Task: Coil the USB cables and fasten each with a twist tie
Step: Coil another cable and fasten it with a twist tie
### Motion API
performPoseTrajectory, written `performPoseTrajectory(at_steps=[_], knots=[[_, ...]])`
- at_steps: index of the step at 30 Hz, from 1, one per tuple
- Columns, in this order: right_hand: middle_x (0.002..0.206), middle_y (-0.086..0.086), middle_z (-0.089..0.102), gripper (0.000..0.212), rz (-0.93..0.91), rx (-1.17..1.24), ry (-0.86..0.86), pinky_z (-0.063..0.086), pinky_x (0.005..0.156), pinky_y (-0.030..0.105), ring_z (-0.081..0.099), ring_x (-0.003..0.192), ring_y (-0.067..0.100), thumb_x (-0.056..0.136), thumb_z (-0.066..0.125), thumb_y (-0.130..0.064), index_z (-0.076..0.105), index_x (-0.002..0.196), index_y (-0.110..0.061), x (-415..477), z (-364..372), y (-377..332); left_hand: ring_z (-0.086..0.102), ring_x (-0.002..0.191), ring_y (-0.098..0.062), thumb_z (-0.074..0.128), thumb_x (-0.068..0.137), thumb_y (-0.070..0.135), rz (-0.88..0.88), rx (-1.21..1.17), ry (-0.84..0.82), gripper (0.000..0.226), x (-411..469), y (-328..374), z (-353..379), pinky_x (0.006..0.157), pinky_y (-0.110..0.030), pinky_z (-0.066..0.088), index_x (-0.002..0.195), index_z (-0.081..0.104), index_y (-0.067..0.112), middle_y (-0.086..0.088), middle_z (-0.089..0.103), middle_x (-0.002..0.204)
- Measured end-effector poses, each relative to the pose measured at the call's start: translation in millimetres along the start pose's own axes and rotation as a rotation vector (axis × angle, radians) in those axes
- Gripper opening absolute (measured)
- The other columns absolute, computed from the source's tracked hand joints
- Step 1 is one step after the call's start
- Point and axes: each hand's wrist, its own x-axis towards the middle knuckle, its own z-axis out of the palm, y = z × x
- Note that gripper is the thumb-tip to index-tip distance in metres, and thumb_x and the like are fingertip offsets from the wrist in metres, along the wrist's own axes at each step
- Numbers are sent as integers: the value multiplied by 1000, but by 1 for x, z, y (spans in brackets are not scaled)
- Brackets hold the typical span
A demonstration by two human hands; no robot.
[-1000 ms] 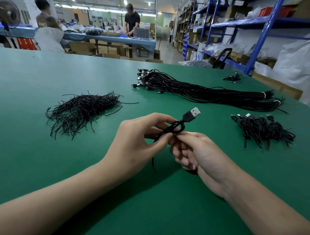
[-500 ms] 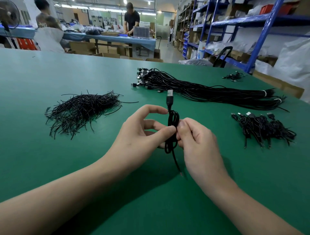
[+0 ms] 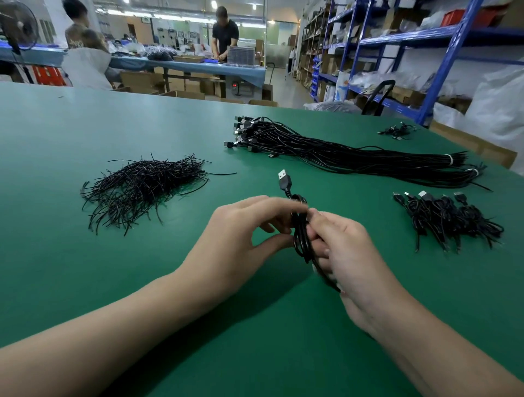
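A: Left on table [image 3: 71, 124]?
B: Twist-tie pile [image 3: 141, 189].
A: Right?
B: Coiled-cable heap [image 3: 450, 219] near, straight-cable bundle [image 3: 340, 153] behind it.
A: Centre?
B: Cable [image 3: 301, 241] between left hand [image 3: 238, 241] and right hand [image 3: 357, 260], nearer than all piles.

table [image 3: 113, 283]: matt green | cable [image 3: 301, 241]: glossy black plastic, metal plug

Green work table [image 3: 85, 119] up front. Blue metal shelving [image 3: 453, 31] down the right side, loaded with cardboard boxes [image 3: 408, 95]; white bags [image 3: 499, 104] beside it. Blue-covered bench [image 3: 198, 67] at the back, person [image 3: 225, 34] standing there. Fan [image 3: 17, 28] top left. Ceiling lights [image 3: 213, 4] on.
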Motion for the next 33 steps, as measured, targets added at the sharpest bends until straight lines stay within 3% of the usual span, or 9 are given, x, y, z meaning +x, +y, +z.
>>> performPoseTrajectory(at_steps=[4, 7, 10, 13, 16, 20, 23, 28, 33], knots=[[51, -10, 27, 40, 38, 42, -62, 14, 46, 24, 17, 41, 6, 106, 45, -34, 47, 69, -20, -2, 0, -2, 61, 78, -3, 79, 84, 24, 40, 120, 20, 28, 1, -2, -6, 74, -19, 49, 112, 77, 24, 9, 65, 89], [48, -11, 35, 37, 4, 55, -86, 27, 45, 15, 28, 39, 3, 106, 45, -30, 53, 74, -14, -3, 0, -2, 58, 89, -9, 69, 86, 44, 8, 187, 28, 31, 3, -3, -8, 77, -17, 42, 108, 78, 26, 7, 64, 94], [52, -10, 34, 37, -20, 132, -128, 22, 39, 12, 24, 41, 2, 105, 48, -25, 67, 74, -21, -3, 5, -2, 60, 95, -14, 68, 85, 49, -4, 216, 58, 32, 6, -2, -8, 83, -22, 45, 97, 79, 21, 7, 66, 98], [55, -12, 42, 40, -183, -11, -51, 27, 44, 17, 31, 47, 3, 105, 50, -28, 68, 70, -25, -2, 6, 0, 63, 84, -4, 70, 90, 42, -123, 24, 58, 19, 6, 2, -7, 75, -14, 44, 87, 75, 24, 15, 70, 86], [59, 3, 42, 38, -445, -269, 54, 30, 50, 37, 33, 54, 15, 102, 46, -36, 53, 73, -13, -5, 5, 0, 67, 70, -14, 65, 94, 37, -308, -234, 15, 20, 6, 5, -3, 66, -26, 52, 81, 73, 24, 7, 74, 78], [54, -1, 38, 38, -692, -468, 160, 27, 47, 29, 32, 50, 13, 103, 46, -29, 47, 69, -13, -7, 2, -3, 72, 72, -14, 62, 92, 45, -478, -591, -54, 35, 5, 12, -1, 64, -20, 51, 80, 74, 15, -2, 74, 76], [53, -1, 39, 38, -763, -648, 205, 32, 47, 38, 36, 49, 18, 104, 46, -29, 48, 70, -12, -6, -1, -5, 74, 70, -24, 65, 89, 41, -559, -800, -83, 28, 4, 13, -2, 63, -17, 51, 91, 72, 14, -6, 70, 75], [53, -2, 32, 44, -401, -427, 82, 24, 50, 30, 28, 51, 10, 106, 48, -28, 41, 67, -10, 0, -1, -2, 69, 74, -34, 59, 99, 10, -452, -701, -32, 26, 0, 0, 0, 72, -28, 55, 124, 57, 20, -16, 71, 78], [55, -7, 23, 40, -19, -12, -106, 16, 42, 18, 16, 44, 7, 106, 46, -30, 44, 67, -18, 2, -5, -2, 71, 87, -11, 76, 84, 6, -175, -168, -82, 49, -2, -7, -5, 77, -28, 55, 125, 65, 30, 12, 73, 95]])
